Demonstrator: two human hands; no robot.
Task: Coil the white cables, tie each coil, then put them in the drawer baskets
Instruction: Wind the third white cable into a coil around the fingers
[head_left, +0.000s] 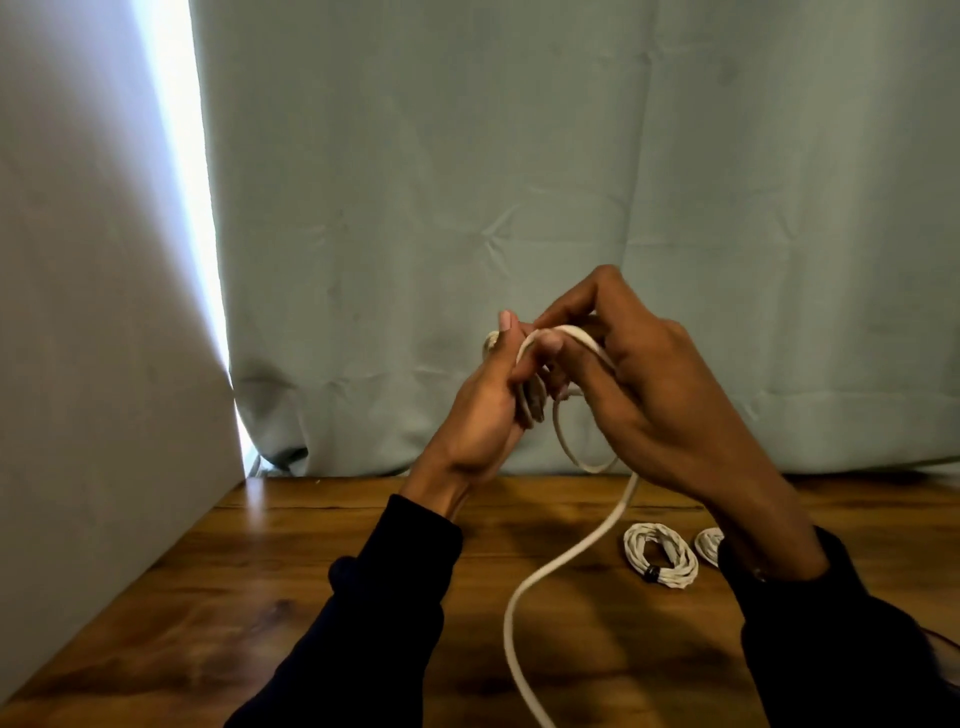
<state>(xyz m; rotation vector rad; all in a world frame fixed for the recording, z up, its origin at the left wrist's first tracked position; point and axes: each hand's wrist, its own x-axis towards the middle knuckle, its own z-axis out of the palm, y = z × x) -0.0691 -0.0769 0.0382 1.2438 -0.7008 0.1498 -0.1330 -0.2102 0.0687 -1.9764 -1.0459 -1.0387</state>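
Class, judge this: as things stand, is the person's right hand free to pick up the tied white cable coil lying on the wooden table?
Probably not yet. The right hand is busy winding white cable with the left hand. The tied coil lies unobstructed beneath that forearm, so it looks reachable once freed.

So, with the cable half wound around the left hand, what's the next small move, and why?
Probably another wrap: the right hand should lay the next loop of the white cable over the turns on the left hand. A long loose tail trails down across the table, so it isn't ready to tie like the finished coil nearby.
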